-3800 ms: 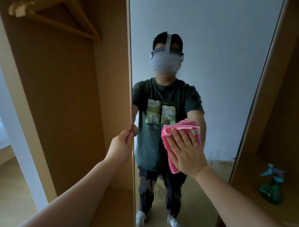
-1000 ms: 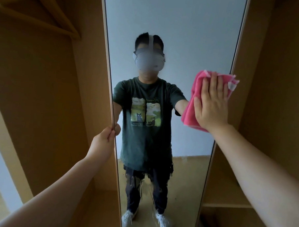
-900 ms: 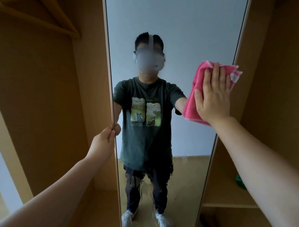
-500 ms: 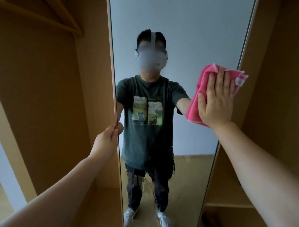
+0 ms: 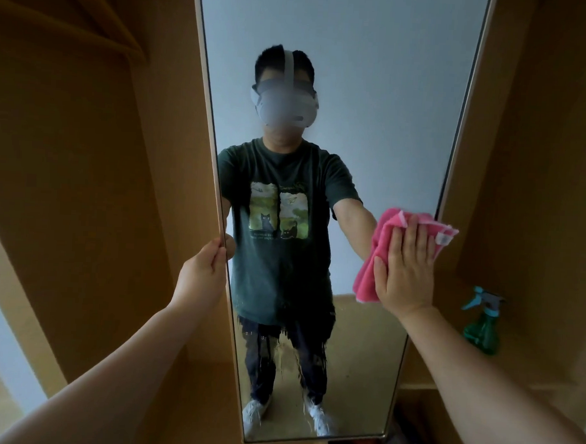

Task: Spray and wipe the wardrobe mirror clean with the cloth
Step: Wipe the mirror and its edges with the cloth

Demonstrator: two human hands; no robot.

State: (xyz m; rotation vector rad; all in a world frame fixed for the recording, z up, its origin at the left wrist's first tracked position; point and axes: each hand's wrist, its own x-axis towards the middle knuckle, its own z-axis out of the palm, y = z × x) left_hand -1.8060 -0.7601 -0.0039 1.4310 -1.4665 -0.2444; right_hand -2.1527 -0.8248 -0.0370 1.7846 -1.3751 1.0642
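The tall wardrobe mirror [image 5: 374,91] fills the middle of the view and reflects a person in a dark T-shirt. My right hand [image 5: 405,267] lies flat, fingers straight, pressing a folded pink cloth [image 5: 382,232] against the glass near the mirror's right edge, at mid height. My left hand [image 5: 204,271] grips the mirror's left edge, thumb on the front of the glass. Streaks of wet spray show on the lower glass [image 5: 285,355]. A green spray bottle [image 5: 482,324] with a teal trigger stands on the shelf to the right, untouched.
Wooden wardrobe panels [image 5: 85,179] flank the mirror on both sides. A wooden hanger [image 5: 102,29] hangs at upper left. The shelf [image 5: 513,375] holding the bottle lies just right of my right forearm. Dark items sit below the mirror's bottom right corner [image 5: 406,438].
My right hand has slid the cloth downward along the mirror's right edge, from shoulder height to waist height. The left hand keeps its grip on the left edge. The spray bottle has come into view.
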